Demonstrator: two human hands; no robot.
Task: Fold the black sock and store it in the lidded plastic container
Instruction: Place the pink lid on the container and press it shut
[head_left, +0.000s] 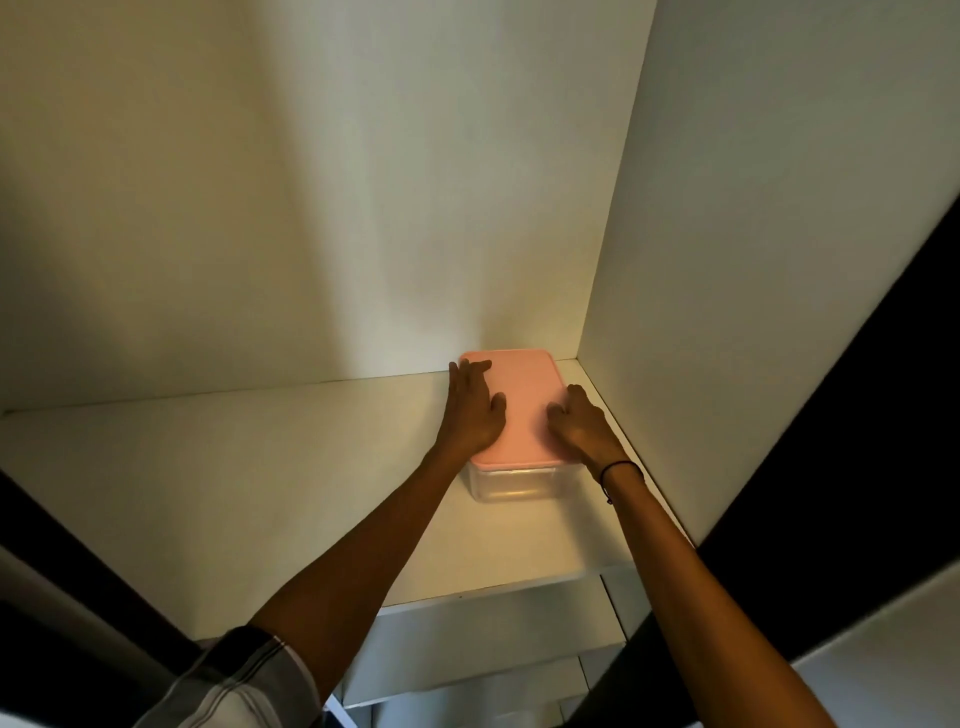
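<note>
The clear plastic container (511, 483) sits in the back right corner of a white shelf (260, 467), its pink lid (519, 400) on. The left hand (475, 410) lies flat on the lid's left side, fingers (470, 371) spread and released; the right hand (582, 426) presses its right edge, fingers (558, 413) curled, grasping nothing. The sock is not visible.

Hidden under the left hand (475, 410) and right hand (582, 426): near corners of the pink lid (524, 400). Contents of the clear container (511, 483) unreadable (frosted, dim; sock unseen). Striped sleeve (234, 680) cut off at bottom edge.
</note>
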